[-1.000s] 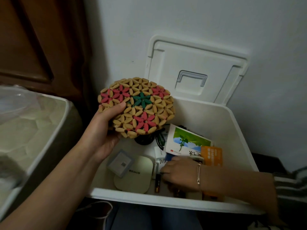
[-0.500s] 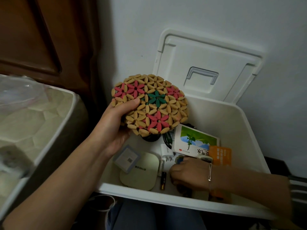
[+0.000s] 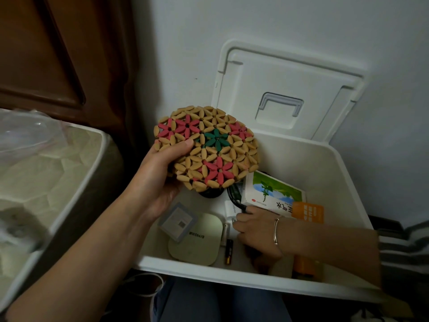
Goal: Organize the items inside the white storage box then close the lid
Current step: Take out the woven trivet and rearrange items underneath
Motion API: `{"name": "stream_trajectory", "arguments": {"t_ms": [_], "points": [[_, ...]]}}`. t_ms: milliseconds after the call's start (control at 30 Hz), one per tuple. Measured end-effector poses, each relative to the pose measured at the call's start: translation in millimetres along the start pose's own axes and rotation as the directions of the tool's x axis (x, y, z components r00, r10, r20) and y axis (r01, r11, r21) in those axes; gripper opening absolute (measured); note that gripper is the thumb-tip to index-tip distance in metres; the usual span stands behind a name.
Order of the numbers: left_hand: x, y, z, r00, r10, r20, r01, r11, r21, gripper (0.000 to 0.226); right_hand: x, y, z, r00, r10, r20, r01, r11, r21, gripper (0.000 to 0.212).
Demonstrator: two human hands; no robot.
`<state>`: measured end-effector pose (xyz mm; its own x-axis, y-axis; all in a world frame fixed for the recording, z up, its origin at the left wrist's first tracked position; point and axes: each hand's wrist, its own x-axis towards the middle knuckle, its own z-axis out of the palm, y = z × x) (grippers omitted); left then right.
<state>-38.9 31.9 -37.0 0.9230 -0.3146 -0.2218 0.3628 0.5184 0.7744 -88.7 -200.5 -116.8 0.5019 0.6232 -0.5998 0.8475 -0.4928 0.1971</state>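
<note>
Wooden-bead round mat (image 3: 222, 159), pink and green flowers — left hand (image 3: 157, 180) grips it above the white plastic storage box (image 3: 313, 182); right hand (image 3: 257, 231) inside, grip unclear.

Round beaded wooden trivet (image 3: 209, 149) over the left rear of the white plastic storage box (image 3: 313, 182) — white lid (image 3: 290, 77) upright behind, square grey packet (image 3: 177, 220) on rounded cream case (image 3: 197, 245) below.

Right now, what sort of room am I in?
Likely a bedroom: a pale quilted mattress lies on the left, dark brown wooden panelling stands behind it, and the open white plastic storage box of household odds and ends sits against a plain white wall.
</note>
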Motion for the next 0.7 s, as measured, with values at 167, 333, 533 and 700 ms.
{"name": "stream_trajectory", "arguments": {"t_ms": [167,333,533,700], "points": [[0.2,-1.5,-1.1,1.0,0.019,0.004,-0.019,0.999,0.032,0.05,-7.9,4.8,-5.9,0.999,0.003,0.05,-0.002,0.999,-0.033,0.041],[1.1,-2.9,-1.6,1.0,0.028,0.005,-0.029,0.996,0.079,0.051,-24.8,7.6,-9.3,0.999,0.052,0.002,-0.052,0.996,0.07,0.022],[1.5,-6.2,-0.9,0.999,0.05,0.001,-0.049,0.99,0.129,0.051,-52.1,16.4,-9.3,0.981,0.138,-0.135,-0.106,0.97,0.219,0.023],[2.7,-6.9,-0.7,0.998,0.061,0.018,-0.063,0.989,0.135,0.049,-82.4,22.3,-31.3,0.878,0.304,-0.371,-0.113,0.882,0.457,0.038]]}}
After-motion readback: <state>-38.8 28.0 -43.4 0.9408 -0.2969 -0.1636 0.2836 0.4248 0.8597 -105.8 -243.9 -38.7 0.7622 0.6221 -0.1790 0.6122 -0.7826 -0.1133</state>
